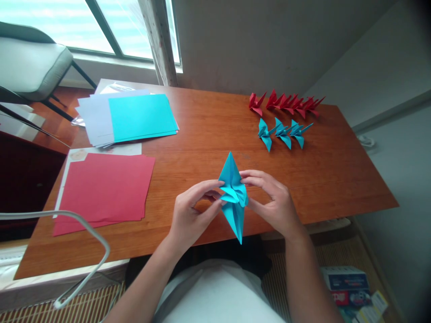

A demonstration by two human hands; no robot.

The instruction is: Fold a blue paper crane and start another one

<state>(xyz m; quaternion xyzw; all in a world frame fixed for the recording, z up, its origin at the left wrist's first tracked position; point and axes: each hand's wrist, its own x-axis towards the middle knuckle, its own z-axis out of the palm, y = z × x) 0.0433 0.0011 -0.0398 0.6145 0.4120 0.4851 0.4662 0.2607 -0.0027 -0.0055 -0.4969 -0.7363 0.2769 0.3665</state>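
A blue folded paper crane (233,193) is held up over the table's front edge, one long point away from me and the other toward me. My left hand (198,208) pinches its left side between thumb and fingers. On the opposite side, my right hand (271,197) grips the crane's edge with thumb and fingertips. Folded layers bunch up at its middle. Farther back at the right, several blue paper cranes (283,133) stand in a row. Behind them is a row of red paper cranes (289,103).
Red paper sheets (107,188) lie at the left of the wooden table (198,134). Blue sheets (143,117) rest on white paper (96,119) behind them. A white curved cable or arm (90,226) crosses the lower left. Boxes (348,280) sit low at the right; a chair (33,63) stands back left.
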